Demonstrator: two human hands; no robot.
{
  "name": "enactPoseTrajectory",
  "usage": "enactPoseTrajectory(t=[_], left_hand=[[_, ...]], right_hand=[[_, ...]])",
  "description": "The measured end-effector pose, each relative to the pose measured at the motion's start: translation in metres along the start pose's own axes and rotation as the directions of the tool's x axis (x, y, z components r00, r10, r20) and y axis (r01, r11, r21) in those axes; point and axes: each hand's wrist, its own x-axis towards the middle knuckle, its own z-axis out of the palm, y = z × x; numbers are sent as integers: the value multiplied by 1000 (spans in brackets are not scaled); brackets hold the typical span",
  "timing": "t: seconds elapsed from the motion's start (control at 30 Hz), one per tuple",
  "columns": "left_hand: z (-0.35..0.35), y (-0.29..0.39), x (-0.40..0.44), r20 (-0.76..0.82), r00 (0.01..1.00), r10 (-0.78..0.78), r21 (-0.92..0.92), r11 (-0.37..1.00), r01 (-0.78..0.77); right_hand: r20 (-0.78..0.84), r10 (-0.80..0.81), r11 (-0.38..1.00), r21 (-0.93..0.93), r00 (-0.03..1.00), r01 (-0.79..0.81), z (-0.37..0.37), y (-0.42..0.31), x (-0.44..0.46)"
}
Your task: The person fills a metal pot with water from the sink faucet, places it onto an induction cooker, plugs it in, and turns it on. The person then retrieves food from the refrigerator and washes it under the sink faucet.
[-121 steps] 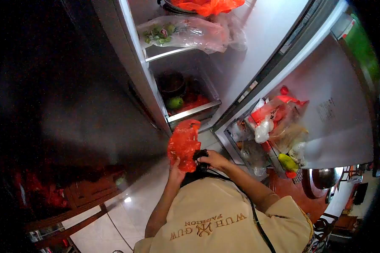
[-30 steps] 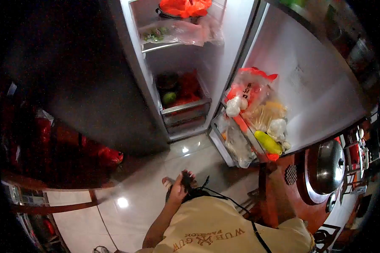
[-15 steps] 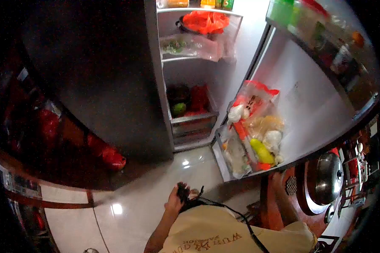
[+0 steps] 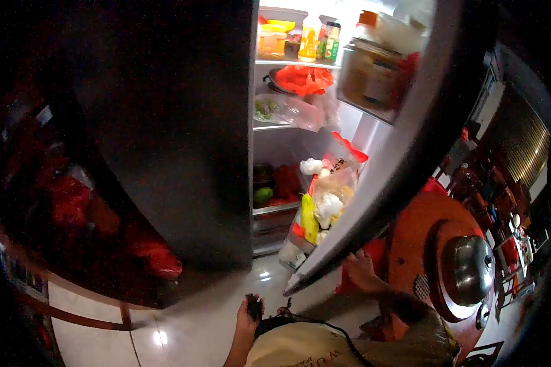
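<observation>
My left hand (image 4: pixel 243 318), at the lower middle, has its fingers curled round a dark, lumpy object (image 4: pixel 253 307) whose kind I cannot make out. On the right, my right hand (image 4: pixel 361 267) touches the dark outer side of the refrigerator door (image 4: pixel 404 177), near its lower edge, fingers stretched toward it. The door stands partly open. Its lower bin holds a yellow-green long vegetable (image 4: pixel 308 219), white bundles and a red-edged plastic bag (image 4: pixel 349 151). Behind it, the lit shelves (image 4: pixel 288 62) carry bottles, an orange tub and bagged greens (image 4: pixel 284 110).
A round reddish-brown table (image 4: pixel 404 229) with a large shiny domed lid (image 4: pixel 471 270) stands at the right. The dark refrigerator side panel (image 4: pixel 177 122) fills the left. Red bags (image 4: pixel 156 257) lie beyond it. Pale tiles (image 4: pixel 190 321) cover the floor.
The refrigerator door has swung inward, narrowing its opening. My right hand has come into view against its outer side. My left hand still holds the dark object, and the view has shifted.
</observation>
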Motion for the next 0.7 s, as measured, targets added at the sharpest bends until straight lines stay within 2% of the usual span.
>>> enactPoseTrajectory(t=[0.07, 0.13, 0.2, 0.23, 0.27, 0.3, 0.33, 0.37, 0.4, 0.47, 0.5, 0.53, 0.6, 0.63, 0.67, 0.7], left_hand=[[-24, 2, -14, 32, 998, 49, -113, 993, -46], [-41, 5, -50, -2, 994, 112, -146, 983, -111], [-62, 13, -68, -45, 986, 161, -178, 970, -167], [-79, 18, -81, -38, 997, 74, -712, 697, -79], [-96, 17, -93, -16, 999, 52, -895, 444, -38], [-107, 18, -109, 6, 1000, 30, -989, 145, 1], [-101, 27, -130, -129, 983, 133, -766, 616, -184], [-99, 42, -133, -200, 942, 268, -307, 896, -320], [-100, 48, -142, -220, 936, 276, -316, 887, -336], [-111, 64, -153, -372, 875, 309, -357, 823, -442], [-128, 69, -162, -388, 877, 282, -462, 764, -450], [-135, 73, -175, -411, 865, 288, -471, 745, -472], [-147, 81, -207, -478, 815, 328, -517, 645, -563], [-163, 81, -211, -475, 800, 367, -454, 677, -580], [-163, 86, -221, -496, 791, 358, -451, 672, -587], [-163, 91, -232, -518, 781, 350, -447, 668, -595]], right_hand=[[-180, -173, 984, -63, 968, 164, -12, -31, 37], [-274, -280, 960, -96, 920, 263, -37, -68, 63], [-30, -270, 950, -169, 962, 262, -69, -101, 96], [-30, -290, 945, -164, 956, 282, -63, -113, 106], [-146, -247, 956, -199, 958, 216, -39, -124, 120], [-256, -259, 941, -286, 931, 183, -21, -137, 134], [-363, -268, 923, -362, 893, 130, -4, -149, 148], [-314, -291, 876, -468, 904, 120, 10, -152, 177], [-264, -313, 815, -567, 912, 116, 21, -156, 205], [-64, -293, 751, -632, 954, 189, 44, -162, 262], [-213, -293, 467, -883, 932, -55, 62, -162, 283], [-354, -351, 122, -935, 867, -333, 79, -161, 302], [-460, -506, -160, -781, 730, -603, 79, -170, 319], [-347, -72, 534, -805, 935, -257, 64, -170, 328], [-291, 100, 745, -612, 952, -265, 52, -185, 332], [-272, 184, 825, -480, 945, -299, 50, -194, 337]])
